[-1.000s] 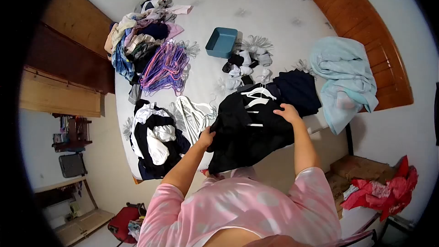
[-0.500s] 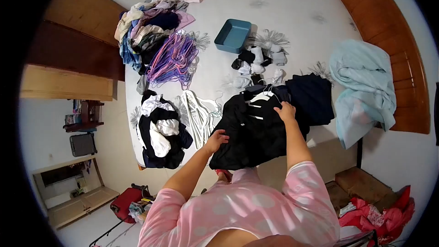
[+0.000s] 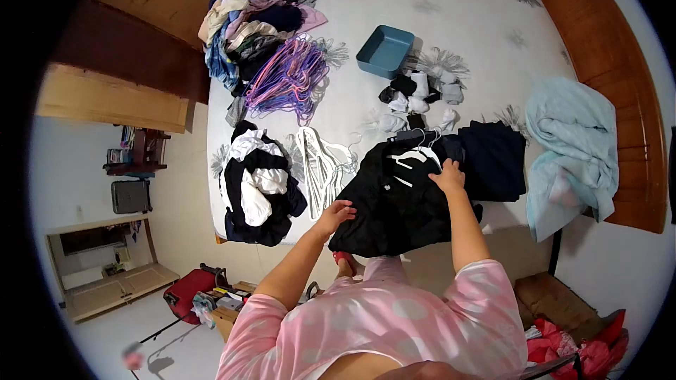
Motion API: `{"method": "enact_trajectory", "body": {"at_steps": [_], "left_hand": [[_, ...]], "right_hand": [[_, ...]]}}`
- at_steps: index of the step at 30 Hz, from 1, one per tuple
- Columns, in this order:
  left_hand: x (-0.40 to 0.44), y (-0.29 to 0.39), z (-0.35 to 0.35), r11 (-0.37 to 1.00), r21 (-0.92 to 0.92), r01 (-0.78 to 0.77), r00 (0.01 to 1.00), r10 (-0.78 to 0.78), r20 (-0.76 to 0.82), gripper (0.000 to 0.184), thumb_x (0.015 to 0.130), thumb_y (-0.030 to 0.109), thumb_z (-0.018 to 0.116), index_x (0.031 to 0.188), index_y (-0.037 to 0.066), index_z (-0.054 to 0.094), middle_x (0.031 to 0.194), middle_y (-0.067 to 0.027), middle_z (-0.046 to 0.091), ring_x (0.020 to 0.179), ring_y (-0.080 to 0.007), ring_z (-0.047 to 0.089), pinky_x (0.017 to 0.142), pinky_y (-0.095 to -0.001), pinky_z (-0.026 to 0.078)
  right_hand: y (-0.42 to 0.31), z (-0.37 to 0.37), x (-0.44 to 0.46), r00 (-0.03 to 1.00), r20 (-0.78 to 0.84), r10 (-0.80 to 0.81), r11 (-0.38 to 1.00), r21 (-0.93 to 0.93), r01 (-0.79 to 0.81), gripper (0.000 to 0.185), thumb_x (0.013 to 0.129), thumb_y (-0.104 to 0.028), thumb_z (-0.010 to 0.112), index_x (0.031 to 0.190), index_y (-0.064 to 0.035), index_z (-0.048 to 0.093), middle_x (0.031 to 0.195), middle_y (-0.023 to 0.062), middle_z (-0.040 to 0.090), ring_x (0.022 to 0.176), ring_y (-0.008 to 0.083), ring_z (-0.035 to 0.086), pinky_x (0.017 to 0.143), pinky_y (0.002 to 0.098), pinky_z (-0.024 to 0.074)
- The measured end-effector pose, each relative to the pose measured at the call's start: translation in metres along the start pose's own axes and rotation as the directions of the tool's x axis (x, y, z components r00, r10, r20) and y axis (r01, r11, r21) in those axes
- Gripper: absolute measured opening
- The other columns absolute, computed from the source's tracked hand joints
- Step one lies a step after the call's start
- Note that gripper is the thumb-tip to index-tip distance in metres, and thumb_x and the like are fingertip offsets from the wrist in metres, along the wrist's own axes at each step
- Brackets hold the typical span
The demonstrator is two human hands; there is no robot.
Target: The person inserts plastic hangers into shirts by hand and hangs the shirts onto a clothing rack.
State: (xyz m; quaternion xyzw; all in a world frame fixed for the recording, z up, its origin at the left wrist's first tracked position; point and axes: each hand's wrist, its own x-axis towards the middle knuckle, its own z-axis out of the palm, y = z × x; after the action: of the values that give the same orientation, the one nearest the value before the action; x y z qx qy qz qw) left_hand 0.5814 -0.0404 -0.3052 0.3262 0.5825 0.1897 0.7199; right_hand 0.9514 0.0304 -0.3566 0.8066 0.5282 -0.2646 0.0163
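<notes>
Our left grip (image 3: 449,176) and right grip (image 3: 341,217) both rest loosely open on the black garment (image 3: 401,214), which lies between them on the bed (image 3: 345,24), and we have dark folded clothes (image 3: 495,162) (a neat stack) beside the left grip.

matt black cloth garment (image 3: 401,211), smooth white plastic-looking hangers (image 3: 318,176), matt teal box (image 3: 385,51), glossy brown wood headboard (image 3: 598,84)

On the bed (image 3: 394,21), far left, lies a clothes heap (image 3: 262,17), with a hanger pile (image 3: 289,81) before it. Nearer are a second heap (image 3: 259,186) and, to its right, loose hangers (image 3: 318,172). A bin (image 3: 384,51) sits mid-bed, with socks (image 3: 418,95) before it. At the near edge lies a garment (image 3: 394,214) with hangers in its neck; right of it, a clothes stack (image 3: 493,162), then a blanket (image 3: 570,148) beside the headboard (image 3: 630,162).
</notes>
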Motion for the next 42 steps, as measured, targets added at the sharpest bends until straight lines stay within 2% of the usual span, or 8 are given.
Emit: {"method": "enact_trajectory", "body": {"at_steps": [3,11,17,24,30,34,38,42], "left_hand": [[-0.013,0.002,0.0,0.998,-0.057,-0.013,1.0,0.013,0.008,0.029,0.095,0.019,0.053,0.118,0.003,0.05,0.11,-0.0131,0.061,0.1,-0.0218,0.06,0.092,-0.0333,0.046],[-0.084,0.03,-0.01,0.964,-0.193,-0.182,0.977,0.2,0.076,0.027,0.097,0.02,0.049,0.118,0.002,0.052,0.109,-0.011,0.06,0.102,-0.021,0.059,0.096,-0.0327,0.045],[-0.181,0.026,-0.042,0.896,-0.282,-0.342,0.92,0.381,0.095,0.03,0.096,0.021,0.051,0.12,0.004,0.051,0.111,-0.0101,0.062,0.105,-0.02,0.059,0.096,-0.0313,0.044],[-0.338,-0.036,-0.093,0.81,-0.293,-0.507,0.862,0.476,-0.175,0.036,0.096,0.025,0.052,0.124,0.004,0.049,0.123,-0.0082,0.057,0.112,-0.0154,0.054,0.095,-0.0285,0.042],[-0.451,-0.088,-0.123,0.675,-0.238,-0.698,0.687,0.539,-0.486,0.036,0.096,0.021,0.051,0.127,0.004,0.046,0.124,-0.0075,0.054,0.113,-0.016,0.052,0.094,-0.0293,0.042],[-0.499,-0.118,-0.139,0.45,-0.083,-0.889,0.321,0.484,-0.814,0.039,0.093,0.016,0.055,0.129,0.006,0.044,0.124,-0.004,0.051,0.11,-0.0156,0.052,0.093,-0.0306,0.041],[-0.543,-0.137,-0.157,0.408,-0.002,-0.913,0.149,0.328,-0.933,0.047,0.092,0.017,0.057,0.134,0.007,0.04,0.13,-0.0027,0.047,0.117,-0.0127,0.045,0.093,-0.0285,0.039],[-0.58,-0.141,-0.185,0.372,0.039,-0.928,0.035,0.19,-0.981,0.046,0.09,0.019,0.06,0.132,0.008,0.044,0.127,-0.0005,0.05,0.113,-0.0101,0.046,0.09,-0.0269,0.038]], "right_hand": [[-0.01,-0.002,-0.009,0.952,0.297,-0.069,0.993,0.114,0.036,0.045,0.074,-0.037,0.07,0.103,-0.0039,0.062,0.105,0.0191,0.062,0.099,0.0363,0.06,0.086,0.0453,0.0464],[-0.091,-0.049,-0.103,0.86,0.155,-0.486,0.871,0.16,0.464,0.032,0.074,-0.028,0.068,0.092,-0.0012,0.064,0.094,0.0192,0.064,0.092,0.0362,0.06,0.08,0.0421,0.0478],[-0.191,-0.088,-0.2,0.556,0.233,-0.797,0.594,0.145,0.791,0.031,0.071,-0.027,0.071,0.089,-0.0021,0.067,0.089,0.0192,0.065,0.087,0.0359,0.062,0.074,0.0431,0.0482],[-0.327,-0.105,-0.372,0.195,0.371,-0.908,0.225,0.04,0.974,0.026,0.073,-0.028,0.068,0.088,-0.0071,0.068,0.087,0.0157,0.066,0.085,0.0349,0.062,0.073,0.042,0.0481],[-0.413,-0.068,-0.489,-0.104,0.352,-0.93,-0.061,0.131,0.989,0.025,0.073,-0.025,0.068,0.087,-0.0046,0.066,0.084,0.0175,0.065,0.083,0.0359,0.062,0.072,0.0424,0.0477],[-0.46,-0.031,-0.55,-0.256,0.303,-0.918,-0.192,0.225,0.955,0.024,0.074,-0.024,0.068,0.085,-0.0027,0.064,0.082,0.0177,0.064,0.082,0.0367,0.061,0.072,0.043,0.047],[-0.506,0.009,-0.6,-0.391,0.317,-0.864,-0.207,0.484,0.85,0.026,0.074,-0.016,0.067,0.096,-0.0017,0.066,0.09,0.0196,0.065,0.084,0.036,0.062,0.076,0.0393,0.0473],[-0.549,0.048,-0.643,-0.504,0.265,-0.822,-0.276,0.588,0.76,0.026,0.075,-0.016,0.068,0.097,-0.0014,0.065,0.09,0.0181,0.064,0.087,0.034,0.06,0.079,0.0388,0.046]]}}
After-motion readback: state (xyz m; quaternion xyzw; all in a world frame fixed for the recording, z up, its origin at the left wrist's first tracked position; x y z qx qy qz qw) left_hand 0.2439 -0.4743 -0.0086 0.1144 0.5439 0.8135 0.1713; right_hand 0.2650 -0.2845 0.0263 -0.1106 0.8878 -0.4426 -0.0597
